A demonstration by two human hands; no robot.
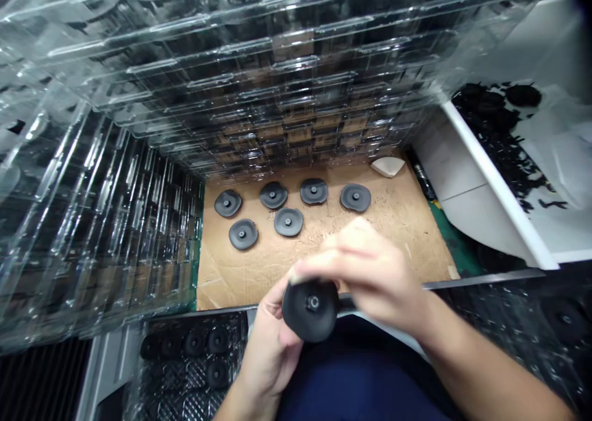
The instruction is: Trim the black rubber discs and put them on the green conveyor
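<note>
My left hand is closed on a round black plastic disc with a small raised hub at its centre, held up in front of my body. My right hand reaches across the disc's top edge, its fingers bent and its fingertips at the rim. A dark bar-like shape shows below the right palm; whether it is in that hand is unclear. Motion blurs the right fingers, and what they pinch is hidden. Beyond my hands, several similar black discs lie hub up on a cardboard sheet.
Tall stacks of clear plastic trays rise at the back and left. On the right, a white bin holds small black scraps. A tray with black discs lies low at left. A pale wedge-shaped piece rests on the cardboard.
</note>
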